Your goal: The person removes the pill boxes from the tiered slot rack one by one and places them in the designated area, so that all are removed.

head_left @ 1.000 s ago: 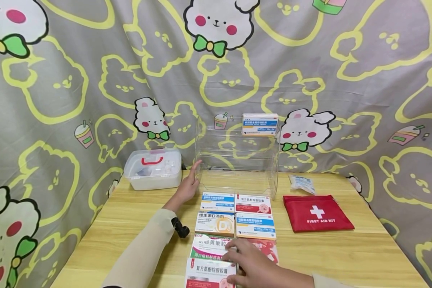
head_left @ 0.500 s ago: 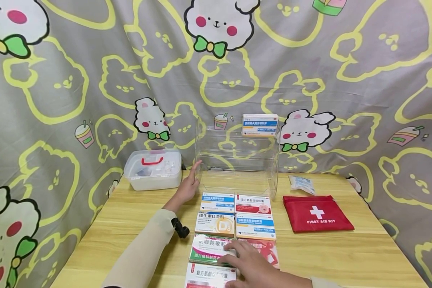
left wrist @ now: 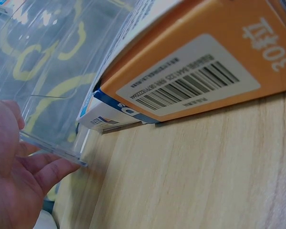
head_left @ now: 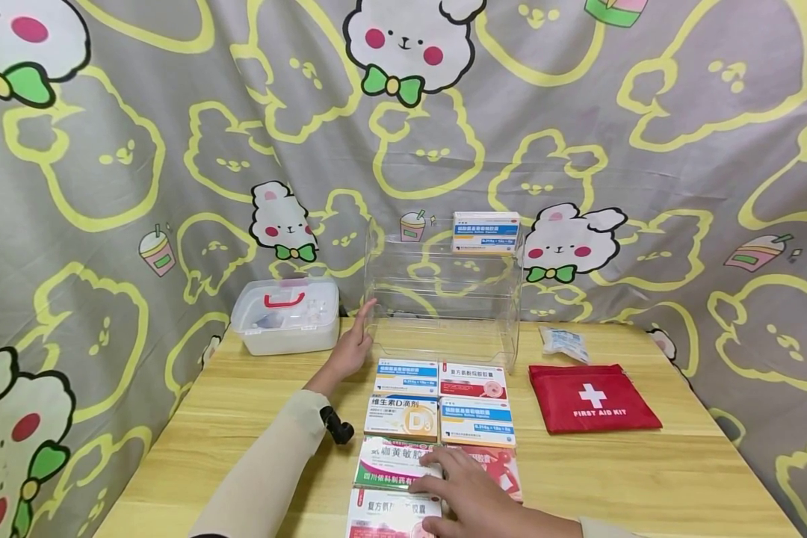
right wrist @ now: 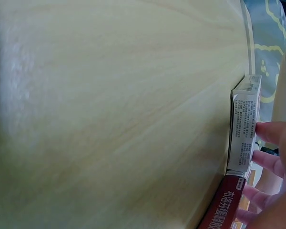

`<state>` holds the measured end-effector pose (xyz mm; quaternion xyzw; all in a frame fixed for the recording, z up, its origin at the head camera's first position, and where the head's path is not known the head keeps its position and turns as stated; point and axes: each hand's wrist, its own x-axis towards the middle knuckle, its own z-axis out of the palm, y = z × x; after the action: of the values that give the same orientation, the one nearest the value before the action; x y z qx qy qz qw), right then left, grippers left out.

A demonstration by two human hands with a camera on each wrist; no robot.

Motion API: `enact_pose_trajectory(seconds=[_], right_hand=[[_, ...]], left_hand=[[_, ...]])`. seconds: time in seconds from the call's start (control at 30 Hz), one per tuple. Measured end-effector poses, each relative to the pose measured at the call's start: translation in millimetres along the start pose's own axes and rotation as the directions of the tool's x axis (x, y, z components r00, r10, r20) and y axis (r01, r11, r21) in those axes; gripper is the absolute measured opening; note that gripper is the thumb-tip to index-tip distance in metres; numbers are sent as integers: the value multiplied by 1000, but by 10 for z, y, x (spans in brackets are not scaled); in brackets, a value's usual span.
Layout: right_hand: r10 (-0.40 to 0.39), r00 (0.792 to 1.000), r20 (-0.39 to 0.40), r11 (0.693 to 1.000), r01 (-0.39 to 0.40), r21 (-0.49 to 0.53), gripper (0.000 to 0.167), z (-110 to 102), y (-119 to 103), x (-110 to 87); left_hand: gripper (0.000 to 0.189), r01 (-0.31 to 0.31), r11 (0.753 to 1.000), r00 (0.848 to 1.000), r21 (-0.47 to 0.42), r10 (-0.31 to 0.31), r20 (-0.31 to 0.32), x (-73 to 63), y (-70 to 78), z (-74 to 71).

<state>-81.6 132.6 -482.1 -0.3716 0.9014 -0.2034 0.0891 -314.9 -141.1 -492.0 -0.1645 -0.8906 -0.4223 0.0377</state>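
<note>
My left hand [head_left: 351,351] grips the left side of a clear acrylic rack [head_left: 444,340], thumb and fingers on either side of its edge in the left wrist view. My right hand [head_left: 474,493] lies over the nearest medicine boxes, fingers spread. Its fingertips touch the green-and-white box [head_left: 386,463] and reach the white-and-red box [head_left: 383,512] at the front left. Below the palm, a red medicine box [head_left: 494,467] is partly covered. In the right wrist view, fingers touch the top edge of a white box [right wrist: 243,129] beside the red one.
Behind these lie an orange vitamin D box [head_left: 400,416], two blue-and-white boxes and another white-and-red box [head_left: 472,381]. One blue-and-white box [head_left: 486,233] stands on the rack's top tier. A plastic case [head_left: 285,317], red first aid pouch [head_left: 593,400] and small packet [head_left: 565,344] flank them.
The front-left white-and-red box has shifted slightly toward me, uncovering more of the green-and-white box. My right hand has moved a little; the left keeps its place on the rack.
</note>
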Motion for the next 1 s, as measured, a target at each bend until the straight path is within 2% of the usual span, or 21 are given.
enact_pose_trajectory(seconds=[0.27,0.47,0.63,0.8,1.0], right_hand=[[60,998,32,995,-62,83,42,-22,-8,2],[62,998,26,987,-65,146,40,-64,9,-16],[81,996,23,984,-84,155,37,-127,18,-11],[81,997,-19,989,-78,129,37,-166,45,-1],[52,991,-120,995,-41,94,36,-261,124,46]], left_hand=[[82,2,1000,1000,10,-2,-1,3,7,-1],[83,2,1000,1000,7,-2,0,4,-1,1],[83,0,1000,1000,5,0,-6,3,12,1],[83,6,1000,1000,-1,-6,-8,1,8,6],[84,7,1000,1000,3,-7,-16,-4,9,9]])
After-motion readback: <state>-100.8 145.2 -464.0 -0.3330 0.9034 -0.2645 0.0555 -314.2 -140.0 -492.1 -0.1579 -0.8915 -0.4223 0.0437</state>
